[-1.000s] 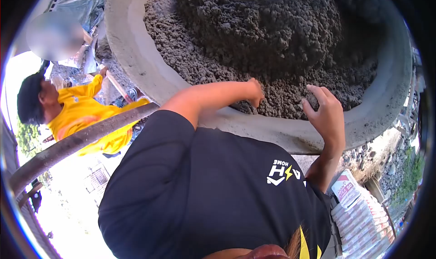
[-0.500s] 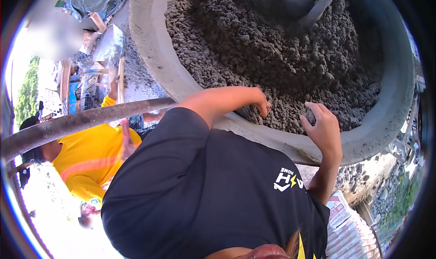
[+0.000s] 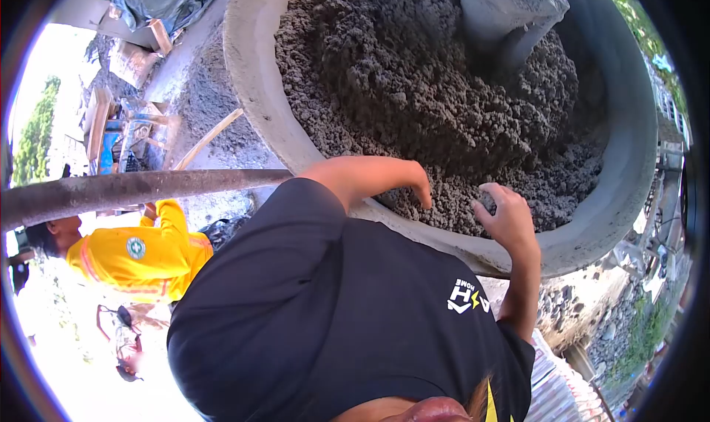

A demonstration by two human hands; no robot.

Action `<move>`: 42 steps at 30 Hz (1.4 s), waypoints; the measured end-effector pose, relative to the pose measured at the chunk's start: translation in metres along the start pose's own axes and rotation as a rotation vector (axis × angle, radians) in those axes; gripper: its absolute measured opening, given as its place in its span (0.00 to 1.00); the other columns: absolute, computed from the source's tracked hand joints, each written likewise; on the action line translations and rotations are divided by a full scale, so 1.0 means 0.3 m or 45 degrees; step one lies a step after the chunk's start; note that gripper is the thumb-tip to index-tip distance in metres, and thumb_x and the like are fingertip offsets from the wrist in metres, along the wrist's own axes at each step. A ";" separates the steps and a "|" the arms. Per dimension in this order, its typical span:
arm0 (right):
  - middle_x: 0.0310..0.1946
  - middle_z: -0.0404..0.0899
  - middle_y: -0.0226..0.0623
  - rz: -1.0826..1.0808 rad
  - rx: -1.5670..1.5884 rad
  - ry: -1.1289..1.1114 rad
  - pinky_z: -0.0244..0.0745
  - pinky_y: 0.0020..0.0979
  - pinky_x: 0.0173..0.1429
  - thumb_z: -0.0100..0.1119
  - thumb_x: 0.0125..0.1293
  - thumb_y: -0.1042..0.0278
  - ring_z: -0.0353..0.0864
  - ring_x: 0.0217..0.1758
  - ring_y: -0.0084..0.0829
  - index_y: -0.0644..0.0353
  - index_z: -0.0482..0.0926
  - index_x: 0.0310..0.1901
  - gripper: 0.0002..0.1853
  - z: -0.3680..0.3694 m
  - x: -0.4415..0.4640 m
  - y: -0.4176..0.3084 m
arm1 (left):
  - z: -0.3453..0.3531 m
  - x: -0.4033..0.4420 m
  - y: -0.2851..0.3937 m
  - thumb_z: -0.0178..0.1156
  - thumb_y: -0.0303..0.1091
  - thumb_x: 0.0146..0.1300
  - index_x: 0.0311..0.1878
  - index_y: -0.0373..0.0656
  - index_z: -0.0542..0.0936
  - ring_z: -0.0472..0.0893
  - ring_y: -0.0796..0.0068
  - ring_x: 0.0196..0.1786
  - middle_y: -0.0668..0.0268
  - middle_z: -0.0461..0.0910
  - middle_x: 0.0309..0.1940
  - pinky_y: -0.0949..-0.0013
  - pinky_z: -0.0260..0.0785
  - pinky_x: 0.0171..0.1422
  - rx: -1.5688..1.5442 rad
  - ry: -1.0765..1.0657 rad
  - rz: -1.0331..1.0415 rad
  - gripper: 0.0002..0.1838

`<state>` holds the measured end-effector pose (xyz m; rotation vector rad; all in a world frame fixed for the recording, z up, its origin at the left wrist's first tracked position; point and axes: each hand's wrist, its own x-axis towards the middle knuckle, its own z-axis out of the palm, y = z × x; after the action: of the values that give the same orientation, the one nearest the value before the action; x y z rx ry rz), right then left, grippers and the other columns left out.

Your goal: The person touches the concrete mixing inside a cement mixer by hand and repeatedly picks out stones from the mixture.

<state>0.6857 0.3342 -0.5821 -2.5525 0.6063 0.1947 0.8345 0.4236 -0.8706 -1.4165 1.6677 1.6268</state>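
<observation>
A large round concrete mixer drum (image 3: 255, 89) stands in front of me, partly filled with crumbly grey concrete mix (image 3: 414, 104). A thick, mix-coated paddle (image 3: 510, 11) rises from the mix at the top. Over the drum's near rim, my left hand (image 3: 423, 187) hangs with its fingers bent downward, seen mostly from the side; no held object shows. My right hand (image 3: 509, 216) is above the near right part of the mix, thumb and fingers apart and curved. Grey mix shows between them; whether any lump touches the fingers is unclear.
On the left, a long metal bar (image 3: 148, 193) runs out from the drum. Beyond it is a co-worker in a yellow shirt (image 3: 140, 255), with another person (image 3: 127, 344) farther off. A wooden handle (image 3: 211, 139) leans near a grey pile. Stony ground (image 3: 592, 311) lies at right.
The paddle has shifted and shows more fully. My left fingers hang straighter, and my right hand sits slightly lower and left in view. The co-worker has turned and no longer holds the wooden handle.
</observation>
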 end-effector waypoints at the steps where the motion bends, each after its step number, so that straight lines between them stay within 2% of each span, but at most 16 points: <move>1: 0.41 0.83 0.48 -0.022 -0.012 0.009 0.78 0.45 0.50 0.66 0.61 0.60 0.83 0.44 0.50 0.59 0.80 0.47 0.16 -0.002 0.004 -0.002 | -0.008 0.006 0.002 0.52 0.72 0.57 0.70 0.60 0.73 0.66 0.54 0.73 0.61 0.70 0.71 0.49 0.59 0.74 0.041 -0.009 0.043 0.41; 5: 0.41 0.84 0.48 0.035 -0.025 0.055 0.77 0.45 0.49 0.66 0.60 0.60 0.83 0.43 0.50 0.59 0.80 0.46 0.16 -0.005 0.010 0.000 | 0.013 -0.052 -0.013 0.51 0.68 0.60 0.67 0.47 0.75 0.71 0.51 0.68 0.52 0.74 0.65 0.46 0.64 0.68 0.004 0.174 0.167 0.41; 9: 0.40 0.84 0.48 0.013 -0.017 0.168 0.77 0.42 0.48 0.67 0.61 0.61 0.84 0.41 0.49 0.60 0.80 0.49 0.18 0.008 0.012 0.026 | -0.032 -0.024 -0.032 0.51 0.65 0.62 0.55 0.43 0.80 0.79 0.55 0.54 0.58 0.81 0.52 0.48 0.69 0.58 -0.194 0.064 0.259 0.35; 13: 0.30 0.80 0.37 0.273 0.662 0.394 0.77 0.32 0.38 0.63 0.69 0.64 0.79 0.32 0.23 0.64 0.78 0.54 0.17 0.010 0.032 0.003 | -0.115 -0.264 0.032 0.45 0.61 0.68 0.43 0.48 0.82 0.80 0.67 0.40 0.65 0.81 0.39 0.60 0.73 0.46 -0.832 -0.109 0.353 0.27; 17: 0.33 0.80 0.36 0.495 1.059 0.283 0.79 0.30 0.42 0.59 0.72 0.63 0.81 0.34 0.25 0.63 0.78 0.49 0.12 0.064 0.034 -0.070 | -0.101 -0.475 0.082 0.37 0.59 0.73 0.47 0.45 0.81 0.81 0.64 0.47 0.60 0.80 0.53 0.59 0.75 0.52 -1.043 -0.552 0.521 0.30; 19: 0.35 0.83 0.41 0.027 0.572 -0.436 0.78 0.34 0.46 0.59 0.70 0.65 0.84 0.37 0.32 0.63 0.78 0.48 0.11 0.085 0.005 -0.071 | -0.040 -0.630 0.123 0.35 0.59 0.73 0.51 0.43 0.81 0.79 0.60 0.53 0.56 0.75 0.62 0.55 0.71 0.59 -0.825 -0.202 0.546 0.32; 21: 0.35 0.85 0.43 0.132 0.376 -0.788 0.77 0.35 0.45 0.60 0.70 0.63 0.85 0.37 0.34 0.63 0.78 0.48 0.12 0.086 0.017 -0.114 | -0.046 -0.778 0.151 0.35 0.59 0.73 0.53 0.43 0.80 0.78 0.58 0.56 0.54 0.72 0.67 0.55 0.69 0.63 -0.762 -0.087 0.522 0.32; 23: 0.34 0.85 0.38 0.049 0.505 -0.562 0.77 0.33 0.43 0.60 0.71 0.61 0.83 0.34 0.28 0.63 0.78 0.47 0.14 0.067 0.058 -0.109 | -0.086 -0.888 0.162 0.37 0.56 0.73 0.52 0.42 0.80 0.76 0.59 0.55 0.55 0.74 0.63 0.56 0.69 0.60 -0.942 0.176 0.430 0.30; 25: 0.32 0.83 0.36 0.381 0.938 -0.238 0.76 0.32 0.42 0.59 0.71 0.61 0.81 0.34 0.25 0.64 0.77 0.47 0.14 0.066 0.111 -0.126 | -0.087 -0.896 0.144 0.39 0.54 0.71 0.51 0.41 0.80 0.77 0.59 0.46 0.55 0.78 0.50 0.54 0.70 0.54 -0.885 0.536 0.483 0.28; 26: 0.30 0.80 0.33 0.258 0.975 0.004 0.75 0.28 0.40 0.58 0.72 0.64 0.79 0.34 0.23 0.64 0.77 0.47 0.11 0.100 0.121 -0.107 | -0.067 -0.908 0.137 0.39 0.54 0.71 0.51 0.40 0.80 0.77 0.59 0.47 0.54 0.78 0.50 0.54 0.69 0.55 -0.894 0.431 0.470 0.29; 27: 0.30 0.80 0.33 0.246 0.969 -0.007 0.75 0.28 0.40 0.58 0.72 0.64 0.79 0.34 0.23 0.64 0.77 0.47 0.11 0.128 0.114 -0.094 | -0.052 -0.947 0.149 0.39 0.54 0.71 0.50 0.40 0.81 0.76 0.60 0.48 0.53 0.79 0.49 0.54 0.69 0.56 -0.897 0.331 0.455 0.29; 29: 0.31 0.79 0.31 -0.274 0.572 -0.722 0.72 0.25 0.39 0.56 0.74 0.65 0.76 0.33 0.21 0.62 0.77 0.47 0.10 0.174 0.058 -0.070 | 0.058 -0.789 0.104 0.33 0.52 0.74 0.49 0.40 0.81 0.76 0.57 0.48 0.53 0.80 0.49 0.53 0.67 0.57 -0.471 0.419 0.764 0.30; 31: 0.33 0.79 0.32 -0.072 0.630 -0.744 0.74 0.25 0.40 0.54 0.75 0.65 0.78 0.32 0.22 0.60 0.77 0.47 0.09 0.202 0.039 -0.094 | -0.015 -0.918 0.147 0.38 0.50 0.75 0.49 0.40 0.80 0.77 0.54 0.50 0.53 0.79 0.49 0.54 0.68 0.57 -0.834 0.305 0.482 0.26; 35: 0.43 0.80 0.36 0.443 1.448 -0.394 0.79 0.27 0.24 0.42 0.80 0.52 0.82 0.38 0.25 0.53 0.69 0.59 0.17 0.121 0.115 -0.091 | -0.088 -0.999 0.177 0.55 0.40 0.65 0.46 0.32 0.78 0.74 0.51 0.57 0.50 0.76 0.51 0.54 0.68 0.63 0.159 1.553 0.940 0.18; 39: 0.54 0.79 0.38 0.666 2.416 -0.688 0.79 0.45 0.59 0.39 0.76 0.40 0.80 0.57 0.38 0.53 0.74 0.59 0.27 0.020 0.122 -0.129 | -0.092 -1.059 0.348 0.55 0.39 0.63 0.39 0.33 0.82 0.73 0.48 0.58 0.44 0.72 0.57 0.53 0.66 0.65 -0.212 1.354 0.947 0.16; 42: 0.54 0.79 0.37 0.727 2.431 -0.346 0.79 0.44 0.58 0.44 0.74 0.39 0.79 0.57 0.38 0.53 0.76 0.57 0.27 -0.004 0.078 -0.234 | -0.093 -1.152 0.391 0.56 0.41 0.64 0.43 0.35 0.82 0.72 0.47 0.63 0.45 0.71 0.61 0.51 0.64 0.68 -0.253 1.351 0.970 0.17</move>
<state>0.7385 0.3789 -0.5558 -0.4942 0.7730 0.0565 0.8823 0.5020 -0.5164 -2.1166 2.9850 1.4428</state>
